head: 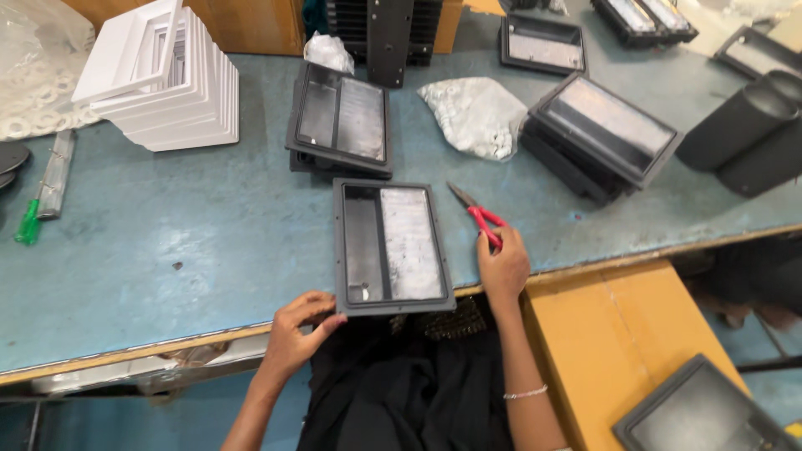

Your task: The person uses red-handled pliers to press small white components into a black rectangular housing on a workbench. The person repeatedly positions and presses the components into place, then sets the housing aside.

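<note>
Two hands on the job: your left hand [296,330] curls its fingers against the bottom-left corner of the housing [390,246], and your right hand [503,266] has its fingers closed around the red handles of the pliers [478,214] just beside the housing's right edge. That housing lies flat at the near edge of the surface [192,250], its bottom rim slightly overhanging toward you. It looks like a rigid dark frame with a pale panel inside, so judge it stiff and moderately heavy, and that panel may scratch or crack; take it by the outer rim, at opposite sides, not by the panel. Counting similar housings: one in front of you, one just behind it [341,119], one tilted stack [597,134] to the right, more at the far edge. One stack of white frames [171,88] far left, two dark tubes [748,129] far right, two plastic bags [476,113], one green screwdriver [29,221].
</note>
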